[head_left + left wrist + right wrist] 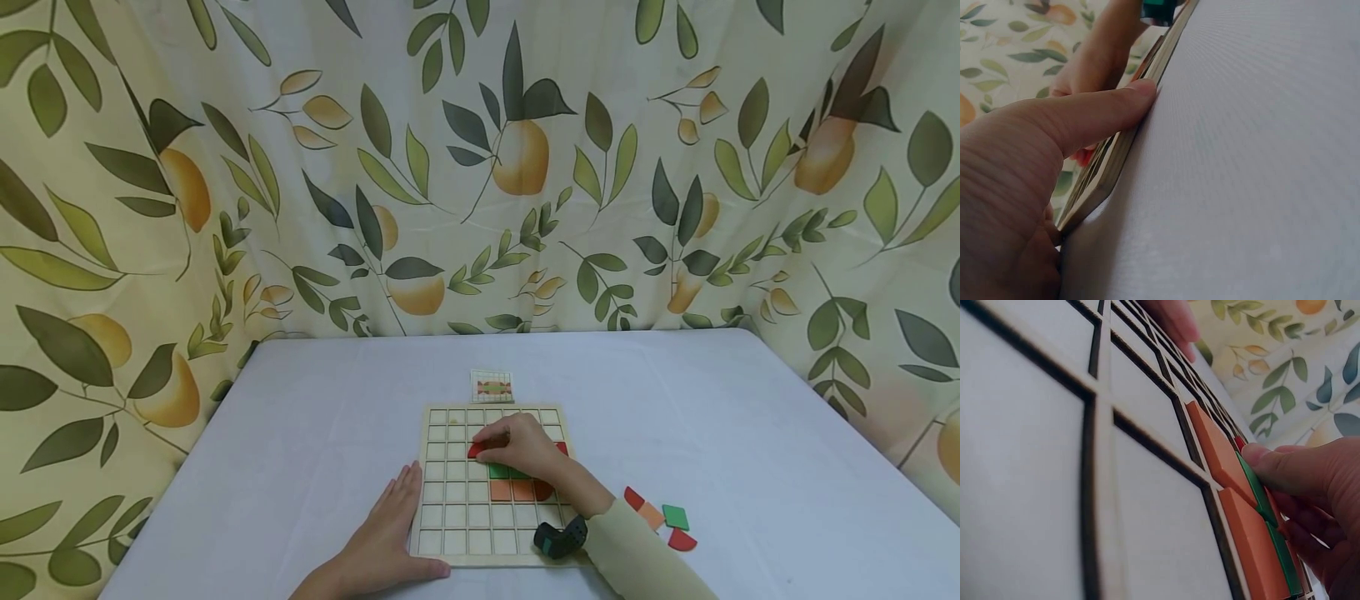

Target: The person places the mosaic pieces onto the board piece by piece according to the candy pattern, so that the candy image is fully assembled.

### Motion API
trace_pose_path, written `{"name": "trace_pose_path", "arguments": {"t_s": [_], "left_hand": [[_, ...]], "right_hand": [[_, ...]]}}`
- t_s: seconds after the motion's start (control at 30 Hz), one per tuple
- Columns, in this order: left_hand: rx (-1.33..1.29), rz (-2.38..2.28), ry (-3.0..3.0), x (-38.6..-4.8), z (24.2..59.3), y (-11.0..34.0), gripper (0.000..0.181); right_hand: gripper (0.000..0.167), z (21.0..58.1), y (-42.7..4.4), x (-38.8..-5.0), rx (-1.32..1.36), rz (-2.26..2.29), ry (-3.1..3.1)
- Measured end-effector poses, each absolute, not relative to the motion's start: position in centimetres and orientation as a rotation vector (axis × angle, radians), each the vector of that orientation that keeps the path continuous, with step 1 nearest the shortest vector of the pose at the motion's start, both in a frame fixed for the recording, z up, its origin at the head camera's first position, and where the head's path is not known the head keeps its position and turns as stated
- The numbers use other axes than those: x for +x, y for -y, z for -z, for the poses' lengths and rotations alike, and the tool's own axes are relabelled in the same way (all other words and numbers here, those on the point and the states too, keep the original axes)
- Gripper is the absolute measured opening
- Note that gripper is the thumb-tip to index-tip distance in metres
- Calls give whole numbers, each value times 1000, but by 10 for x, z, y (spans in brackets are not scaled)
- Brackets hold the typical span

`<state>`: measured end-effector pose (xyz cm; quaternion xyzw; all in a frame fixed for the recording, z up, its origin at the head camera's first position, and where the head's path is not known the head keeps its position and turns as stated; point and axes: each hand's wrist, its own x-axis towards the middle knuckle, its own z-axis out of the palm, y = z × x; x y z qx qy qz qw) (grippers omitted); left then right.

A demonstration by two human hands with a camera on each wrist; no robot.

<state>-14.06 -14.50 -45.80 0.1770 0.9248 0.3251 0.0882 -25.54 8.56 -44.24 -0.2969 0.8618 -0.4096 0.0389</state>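
My right hand pinches a red quarter-round piece at a cell of the wooden grid board. In the right wrist view, a sliver of the red piece shows at the thumb tip. Beside it on the board lie green squares and orange squares, with a dark red piece at the end of the orange row. The right hand hides part of the upper rows. My left hand rests at the board's front left corner, fingers straight along the side, thumb against the front edge.
A small pattern card lies behind the board. Right of the board are several loose pieces: a green square, an orange square and red pieces. A leaf-printed curtain hangs behind the white table.
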Motion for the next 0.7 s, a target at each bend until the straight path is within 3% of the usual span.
{"name": "trace_pose_path", "arguments": {"t_s": [0.7], "left_hand": [[560, -976, -2773, -138, 458, 146, 126]], "right_hand": [[21, 438, -86, -253, -871, 1274, -2608]]}}
